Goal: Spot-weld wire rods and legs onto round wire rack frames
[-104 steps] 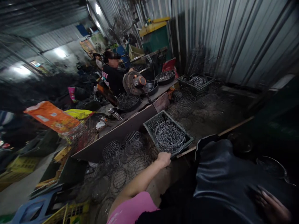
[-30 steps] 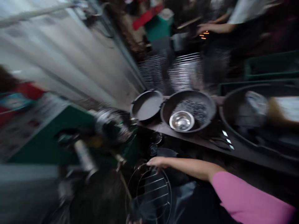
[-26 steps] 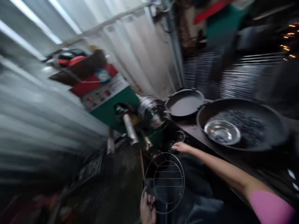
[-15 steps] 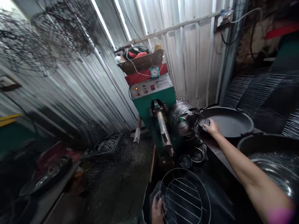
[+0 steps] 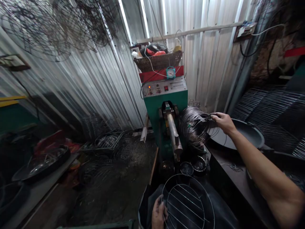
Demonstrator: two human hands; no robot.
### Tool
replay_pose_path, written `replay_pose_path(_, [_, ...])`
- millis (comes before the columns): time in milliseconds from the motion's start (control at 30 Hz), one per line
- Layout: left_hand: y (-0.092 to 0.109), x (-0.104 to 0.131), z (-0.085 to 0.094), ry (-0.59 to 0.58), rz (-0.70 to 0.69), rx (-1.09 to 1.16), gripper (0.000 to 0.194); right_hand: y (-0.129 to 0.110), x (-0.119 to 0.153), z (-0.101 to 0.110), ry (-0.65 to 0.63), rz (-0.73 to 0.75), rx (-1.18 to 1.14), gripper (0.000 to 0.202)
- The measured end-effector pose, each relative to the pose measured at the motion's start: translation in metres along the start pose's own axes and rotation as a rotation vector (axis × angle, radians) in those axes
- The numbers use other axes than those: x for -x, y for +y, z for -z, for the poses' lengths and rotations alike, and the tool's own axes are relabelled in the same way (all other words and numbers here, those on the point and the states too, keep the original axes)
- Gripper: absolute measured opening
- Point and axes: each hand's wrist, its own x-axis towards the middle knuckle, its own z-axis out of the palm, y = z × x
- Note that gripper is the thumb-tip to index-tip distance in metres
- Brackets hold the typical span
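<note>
My left hand point(image 5: 158, 212) is closed on the left edge of a round wire rack point(image 5: 186, 203), which has an outer ring, an inner ring and parallel bars, low in the view over dark cloth. Up and to the right, my right hand point(image 5: 223, 122) pinches the right side of a coil of thin metal wire rings point(image 5: 194, 125). That bundle hangs at the right of a green machine point(image 5: 152, 106) with a metal arm point(image 5: 173, 132) pointing forward and down.
A wicker basket point(image 5: 159, 60) and a small teal dial point(image 5: 171, 73) sit atop the machine. Right stands a wide black pan point(image 5: 250, 133) by a dark bench point(image 5: 228, 163). Small bowls point(image 5: 186, 168) lie below the arm. Wire racks point(image 5: 108, 140) are piled at left.
My right hand has moved from the bench edge by the pan up to the side of the wire coil. My left hand still holds the rack. The camera view has shifted left.
</note>
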Motion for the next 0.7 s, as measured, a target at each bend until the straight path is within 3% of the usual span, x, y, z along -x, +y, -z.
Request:
replay_pose_path(100, [0.007,0.003,-0.002,-0.001,-0.011,0.0,0.067,-0.029,0.014,-0.013,-0.245,0.041,0.009,0.035])
replay_pose_path(167, [0.013,0.008,-0.003,-0.013,-0.031,-0.001,0.064,-0.029,0.053,-0.028,-0.484,0.086,0.024,0.035])
replay_pose_path(267, [0.022,0.016,-0.006,-0.032,-0.061,-0.017,0.059,0.008,0.141,-0.053,-0.748,0.064,0.026,0.037])
replay_pose_path(367, [0.029,0.022,-0.008,-0.043,-0.071,-0.025,0.057,0.07,0.224,-0.064,-0.903,0.014,0.134,0.036])
replay_pose_path(467, [0.032,0.026,-0.008,-0.064,-0.061,-0.007,0.057,0.125,0.272,-0.05,-0.898,-0.04,0.328,0.033])
replay_pose_path(533, [0.034,0.028,-0.008,-0.08,-0.057,0.009,0.058,0.146,0.287,-0.033,-0.87,-0.01,0.452,0.028])
replay_pose_path(600, [0.035,0.029,-0.006,-0.091,-0.061,0.025,0.058,0.151,0.296,-0.015,-0.805,0.1,0.508,0.027])
replay_pose_path(700, [0.037,0.033,-0.004,-0.097,-0.069,0.043,0.057,0.139,0.307,0.006,-0.672,0.282,0.501,0.029])
